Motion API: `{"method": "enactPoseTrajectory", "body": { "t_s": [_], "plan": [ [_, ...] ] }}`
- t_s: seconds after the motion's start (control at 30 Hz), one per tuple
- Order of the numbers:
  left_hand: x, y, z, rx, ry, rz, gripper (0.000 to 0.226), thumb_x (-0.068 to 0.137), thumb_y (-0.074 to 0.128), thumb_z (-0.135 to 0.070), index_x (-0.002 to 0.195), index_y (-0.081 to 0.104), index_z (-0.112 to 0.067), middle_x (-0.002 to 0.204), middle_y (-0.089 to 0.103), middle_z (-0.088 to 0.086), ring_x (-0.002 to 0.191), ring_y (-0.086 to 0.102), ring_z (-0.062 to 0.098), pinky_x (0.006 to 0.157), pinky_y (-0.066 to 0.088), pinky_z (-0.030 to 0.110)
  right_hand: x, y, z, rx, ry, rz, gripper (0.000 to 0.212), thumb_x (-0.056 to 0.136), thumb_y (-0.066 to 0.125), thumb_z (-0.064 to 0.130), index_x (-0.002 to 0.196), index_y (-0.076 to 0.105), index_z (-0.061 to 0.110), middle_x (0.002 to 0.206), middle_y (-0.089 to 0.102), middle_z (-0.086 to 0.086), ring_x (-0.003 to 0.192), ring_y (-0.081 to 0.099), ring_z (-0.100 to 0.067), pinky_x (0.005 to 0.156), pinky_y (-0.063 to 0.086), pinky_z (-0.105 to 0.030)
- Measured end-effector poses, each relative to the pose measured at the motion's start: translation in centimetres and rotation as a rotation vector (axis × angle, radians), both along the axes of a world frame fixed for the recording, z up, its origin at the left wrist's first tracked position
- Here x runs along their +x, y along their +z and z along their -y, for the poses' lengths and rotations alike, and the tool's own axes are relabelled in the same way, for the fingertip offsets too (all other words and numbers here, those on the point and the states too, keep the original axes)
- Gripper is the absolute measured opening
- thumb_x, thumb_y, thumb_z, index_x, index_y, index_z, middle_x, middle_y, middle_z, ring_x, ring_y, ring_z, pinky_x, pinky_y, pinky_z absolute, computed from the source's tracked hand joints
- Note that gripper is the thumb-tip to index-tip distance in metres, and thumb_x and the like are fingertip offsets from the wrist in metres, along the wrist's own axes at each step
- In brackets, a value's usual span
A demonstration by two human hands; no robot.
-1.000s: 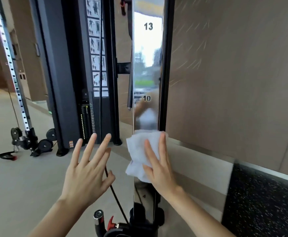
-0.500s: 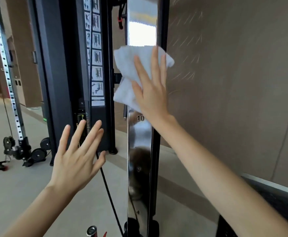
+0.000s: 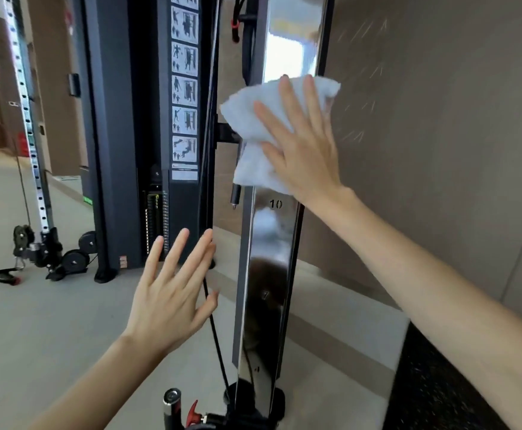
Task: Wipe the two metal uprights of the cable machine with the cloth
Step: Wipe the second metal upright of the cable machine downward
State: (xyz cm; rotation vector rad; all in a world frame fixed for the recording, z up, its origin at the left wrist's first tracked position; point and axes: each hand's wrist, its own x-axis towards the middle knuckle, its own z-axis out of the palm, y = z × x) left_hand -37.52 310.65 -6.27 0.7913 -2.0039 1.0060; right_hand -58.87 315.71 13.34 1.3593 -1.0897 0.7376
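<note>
Right hand (image 3: pixel 303 150): fingers straight and slightly spread, palm pressing a white cloth (image 3: pixel 247 119) flat against the front face of the polished chrome upright (image 3: pixel 265 274). No finger curls round the cloth, so pressure alone pins it. The cloth is bunched, and its loose part spills past the upright's left edge. It sits just above the stamped number 10 (image 3: pixel 275 204). The right forearm reaches up and forward from the lower right, wrist close to straight.

Left hand (image 3: pixel 169 293): open, fingers spread, palm facing forward, holding nothing. It is raised in the air to the left of the chrome upright and lower than the right hand. The two hands are well apart. The black cable (image 3: pixel 213 330) runs close by the thumb; contact cannot be confirmed.

Step in hand, as judged: a wiping stroke on the nearer upright. How much of its face is already wiped cannot be determined from its reflections.

Next move, as judged: carry the flat-palm pressure along the post's length, covering both edges. The overhanging cloth may need regathering, since nothing grips it. The second, perforated upright (image 3: pixel 33 144) stands well apart to the left, beyond the black weight-stack tower (image 3: pixel 110 119) with its exercise placards (image 3: pixel 184 88). The cloth is nowhere near it, so that post remains to be done.

A tan wall panel (image 3: pixel 439 150) lies just beside the chrome upright on the right.
</note>
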Motion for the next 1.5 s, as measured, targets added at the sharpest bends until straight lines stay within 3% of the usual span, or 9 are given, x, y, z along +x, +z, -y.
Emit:
{"method": "enactPoseTrajectory", "body": {
  "t_s": [0.13,0.27,0.33,0.53,0.7,0.8,0.97,1.27,1.5],
  "plan": [
    [-0.2,-4.5,-0.1,0.059,-0.006,0.040,0.071,0.089,0.040,-0.048,0.141,0.049,-0.001,0.161,0.025,0.008,0.146,0.024,0.033,0.120,0.015,0.055,0.9,-3.8,0.8,-0.032,0.006,0.086,0.046,0.094,0.047,0.032,0.139,0.048,0.018,0.147,0.036,-0.021,0.137,0.022,-0.046,0.111,0.014,-0.058],
    [0.6,-6.1,0.1,0.043,-0.037,-0.033,0.067,0.089,0.043,-0.045,0.142,0.044,-0.004,0.160,0.023,0.005,0.145,0.026,0.035,0.119,0.016,0.055,0.6,-16.5,0.5,0.081,0.028,0.099,0.057,0.093,0.044,0.033,0.146,0.030,0.020,0.157,0.012,-0.012,0.144,-0.004,-0.034,0.114,0.006,-0.059],
    [1.0,-6.4,0.2,0.035,-0.056,-0.050,0.065,0.090,0.043,-0.044,0.142,0.042,-0.006,0.160,0.023,0.004,0.145,0.026,0.036,0.119,0.016,0.056,0.4,-24.2,0.1,0.142,-0.029,0.084,0.063,0.091,0.046,0.034,0.149,0.023,0.023,0.160,-0.001,-0.006,0.145,-0.003,-0.033,0.115,0.004,-0.057],
    [1.0,-6.7,0.0,0.067,-0.049,-0.050,0.065,0.089,0.043,-0.042,0.143,0.045,-0.005,0.161,0.022,0.005,0.145,0.026,0.036,0.119,0.015,0.057,0.3,-40.5,-2.3,0.343,-0.283,-0.092,0.070,0.086,0.052,0.033,0.149,0.023,0.028,0.157,0.013,-0.006,0.146,0.006,-0.028,0.112,0.012,-0.051],
    [0.9,-7.0,-0.3,0.097,-0.042,-0.041,0.067,0.089,0.041,-0.043,0.145,0.040,-0.005,0.161,0.021,0.006,0.146,0.025,0.036,0.119,0.012,0.055,-0.4,-37.4,-2.8,0.393,-0.281,-0.193,0.064,0.082,0.048,0.027,0.144,0.031,0.028,0.153,0.014,-0.005,0.146,0.001,-0.025,0.114,0.005,-0.048],
    [0.8,-7.1,-0.3,0.108,-0.034,-0.033,0.065,0.089,0.038,-0.043,0.143,0.041,-0.005,0.160,0.022,0.007,0.145,0.024,0.036,0.119,0.010,0.055,0.0,-29.0,-1.6,0.263,-0.233,-0.108,0.081,0.080,0.055,0.037,0.150,0.016,0.025,0.157,0.008,-0.011,0.145,-0.008,-0.028,0.115,-0.006,-0.052],
    [0.9,-7.2,-0.6,0.108,-0.048,-0.047,0.062,0.089,0.041,-0.038,0.139,0.050,-0.002,0.160,0.022,0.007,0.144,0.026,0.037,0.120,0.008,0.054,2.8,-19.5,0.3,0.125,-0.204,0.108,0.056,0.091,0.057,0.033,0.144,0.039,0.024,0.152,0.025,-0.018,0.140,0.014,-0.040,0.114,-0.004,-0.056],
    [1.3,-7.6,-1.2,0.109,-0.056,-0.069,0.061,0.089,0.043,-0.036,0.142,0.043,-0.004,0.161,0.020,0.006,0.145,0.024,0.036,0.119,0.015,0.057,2.2,-40.6,-1.7,0.360,-0.361,-0.093,0.058,0.081,0.048,0.046,0.137,0.044,0.031,0.153,0.016,-0.005,0.139,0.016,-0.025,0.113,0.003,-0.053],
    [1.3,-7.5,-2.0,0.132,-0.031,-0.045,0.063,0.087,0.047,-0.031,0.143,0.043,-0.004,0.162,0.019,0.006,0.145,0.025,0.036,0.119,0.014,0.056,0.6,-41.1,-2.7,0.400,-0.284,-0.209,0.052,0.084,0.045,0.025,0.136,0.042,0.032,0.146,0.032,0.001,0.138,0.018,-0.022,0.109,0.014,-0.045]
  ]
}}
